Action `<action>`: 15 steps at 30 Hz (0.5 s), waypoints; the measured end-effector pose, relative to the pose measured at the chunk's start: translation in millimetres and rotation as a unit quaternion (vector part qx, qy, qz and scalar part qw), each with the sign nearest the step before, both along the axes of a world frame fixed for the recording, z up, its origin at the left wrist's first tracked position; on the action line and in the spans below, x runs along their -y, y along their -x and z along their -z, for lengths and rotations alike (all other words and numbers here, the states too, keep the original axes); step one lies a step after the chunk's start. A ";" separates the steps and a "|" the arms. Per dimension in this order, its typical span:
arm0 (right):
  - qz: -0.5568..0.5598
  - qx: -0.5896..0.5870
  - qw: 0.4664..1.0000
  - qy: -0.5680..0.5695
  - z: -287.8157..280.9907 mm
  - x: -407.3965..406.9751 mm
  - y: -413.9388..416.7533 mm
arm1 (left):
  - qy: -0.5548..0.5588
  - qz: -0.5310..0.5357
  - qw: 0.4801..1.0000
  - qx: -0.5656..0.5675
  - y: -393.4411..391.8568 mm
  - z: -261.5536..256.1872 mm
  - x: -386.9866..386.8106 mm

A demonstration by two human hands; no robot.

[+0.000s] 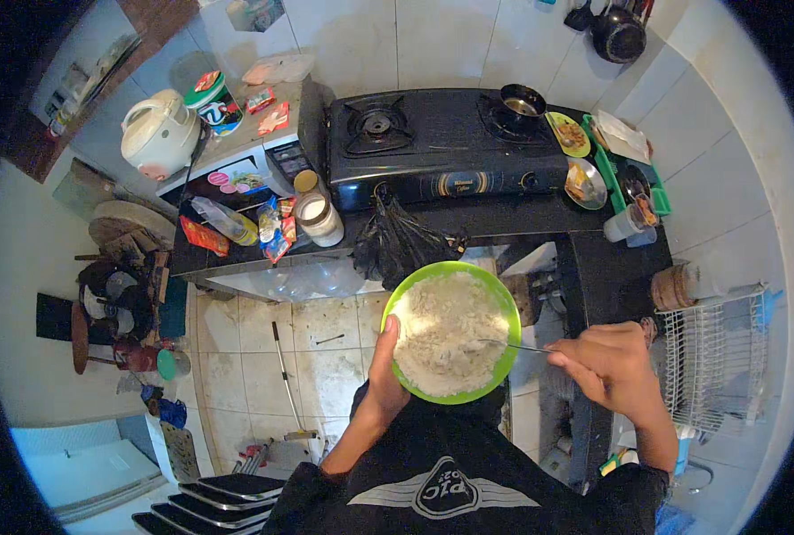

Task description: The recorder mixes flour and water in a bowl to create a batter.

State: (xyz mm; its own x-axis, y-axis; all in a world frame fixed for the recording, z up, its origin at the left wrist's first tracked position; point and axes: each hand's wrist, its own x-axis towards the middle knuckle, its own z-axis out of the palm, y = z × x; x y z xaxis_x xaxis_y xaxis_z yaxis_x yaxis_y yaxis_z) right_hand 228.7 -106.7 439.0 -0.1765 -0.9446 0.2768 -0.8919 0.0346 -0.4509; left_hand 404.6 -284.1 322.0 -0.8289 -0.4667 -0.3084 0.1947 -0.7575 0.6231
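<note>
A green bowl (516, 314) full of pale flour-like powder (447, 328) is held before my body by my left hand (387, 374), its thumb over the rim and the other fingers hidden beneath. My right hand (604, 368) grips the handle of a metal utensil (527, 348), whose far end is sunk in the powder, so its shape cannot be told. Just beyond the bowl hangs a black plastic bag (393, 241) at the counter's edge. An open glass jar (318, 221) of white contents stands on the counter to the upper left.
Ahead is a black two-burner gas stove (437, 134) with a small pan (522, 100). To its right are a yellow-green plate (569, 137) and a metal bowl (585, 184). A microwave (236, 180) carries a rice cooker (160, 137). A white wire dish rack (711, 361) stands right.
</note>
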 end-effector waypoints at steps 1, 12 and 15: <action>0.027 0.080 0.996 -0.011 0.5 2.2 -3.7 | -0.009 0.002 1.000 -0.003 -1.3 -0.1 1.3; 0.124 0.044 0.986 -0.103 4.6 56.9 -41.3 | 0.007 0.020 0.998 -0.053 -24.5 4.1 11.3; 0.114 0.026 0.989 -0.096 2.3 67.7 -58.4 | -0.013 0.011 0.997 -0.069 -33.2 7.9 19.3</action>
